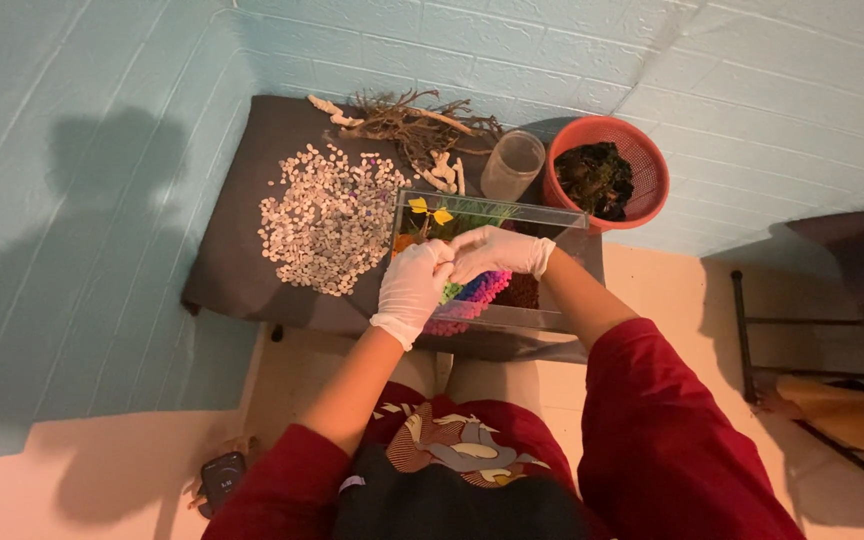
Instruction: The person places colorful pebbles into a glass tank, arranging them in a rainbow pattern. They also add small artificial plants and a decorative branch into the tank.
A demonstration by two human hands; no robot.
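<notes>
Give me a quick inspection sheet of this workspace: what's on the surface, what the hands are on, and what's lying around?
Surface: dark mat on a low stand against a pale blue wall.
Job's things: clear glass tank holding coloured gravel and a yellow plant piece.
Clutter: spread of white pebbles, tangled roots, clear jar, red basket of dark green matter.
Hands: gloved left hand and right hand meet over the tank; what they pinch is too small to tell.
Cables: nothing seen.
Surroundings: dark device on the floor, metal frame at right.
</notes>
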